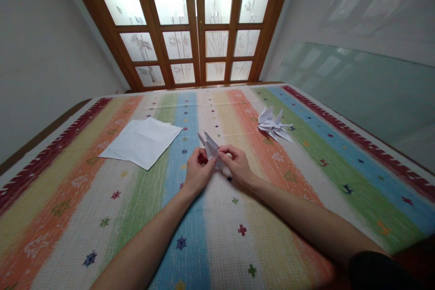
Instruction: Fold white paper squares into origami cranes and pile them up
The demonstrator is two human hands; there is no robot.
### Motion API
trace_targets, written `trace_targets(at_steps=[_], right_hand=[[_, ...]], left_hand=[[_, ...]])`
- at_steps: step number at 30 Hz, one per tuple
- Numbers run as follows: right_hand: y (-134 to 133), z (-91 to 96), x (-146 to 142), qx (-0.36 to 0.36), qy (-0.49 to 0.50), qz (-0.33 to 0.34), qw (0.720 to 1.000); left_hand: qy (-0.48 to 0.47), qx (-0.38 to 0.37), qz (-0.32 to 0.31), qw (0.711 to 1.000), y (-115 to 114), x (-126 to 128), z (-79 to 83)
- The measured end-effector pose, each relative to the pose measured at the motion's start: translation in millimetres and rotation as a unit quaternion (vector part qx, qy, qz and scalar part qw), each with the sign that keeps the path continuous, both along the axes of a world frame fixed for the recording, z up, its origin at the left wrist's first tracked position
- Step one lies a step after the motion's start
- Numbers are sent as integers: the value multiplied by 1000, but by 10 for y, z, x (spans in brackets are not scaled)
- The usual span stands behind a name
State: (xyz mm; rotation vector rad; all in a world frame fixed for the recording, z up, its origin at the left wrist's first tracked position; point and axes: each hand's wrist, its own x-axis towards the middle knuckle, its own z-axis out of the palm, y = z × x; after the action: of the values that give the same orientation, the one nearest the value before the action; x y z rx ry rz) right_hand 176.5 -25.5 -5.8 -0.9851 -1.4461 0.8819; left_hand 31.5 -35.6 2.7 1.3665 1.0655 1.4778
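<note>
A small piece of folded white paper (211, 146) with pointed tips is held between my two hands, just above the middle of the table. My left hand (200, 170) pinches its lower left part with thumb and fingers. On its right side, my right hand (237, 163) grips the paper between thumb and forefinger. The paper's lower edge is partly hidden by my fingers. Off to the left lie several white paper sheets (142, 142) in a loose stack. To the right rests a small pile of folded white paper cranes (273, 124).
A striped, patterned tablecloth (136, 226) covers the table. Beyond the far edge stand wooden doors (200, 27) with frosted panes. A pale wall (37, 36) is on the left, and a greenish glass-like panel (356, 86) borders the right side.
</note>
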Motion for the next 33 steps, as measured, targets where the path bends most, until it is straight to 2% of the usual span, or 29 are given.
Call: trace_targets(at_steps=[4, 9, 17, 21, 26, 30, 33], right_hand=[[15, 8, 2, -4, 7, -15, 1000], [20, 19, -1, -7, -14, -26, 1000], [15, 16, -1, -5, -5, -31, 1000], [0, 18, -1, -1, 9, -26, 1000], [-18, 39, -16, -15, 37, -21, 999], [-29, 55, -38, -31, 63, -18, 997], [-39, 57, -45, -39, 53, -31, 997]], left_hand=[[-56, -1, -44, 997, -5, 3, 21], [-117, -36, 3, 993, 22, 13, 2], [-87, -59, -20, 994, -3, 37, 28], [-69, -55, -11, 996, 8, 11, 17], [-34, -7, 49, 998, 29, -16, 0], [-52, -30, 19, 998, 24, 5, -4], [-56, -44, 27, 997, 17, 19, 1]])
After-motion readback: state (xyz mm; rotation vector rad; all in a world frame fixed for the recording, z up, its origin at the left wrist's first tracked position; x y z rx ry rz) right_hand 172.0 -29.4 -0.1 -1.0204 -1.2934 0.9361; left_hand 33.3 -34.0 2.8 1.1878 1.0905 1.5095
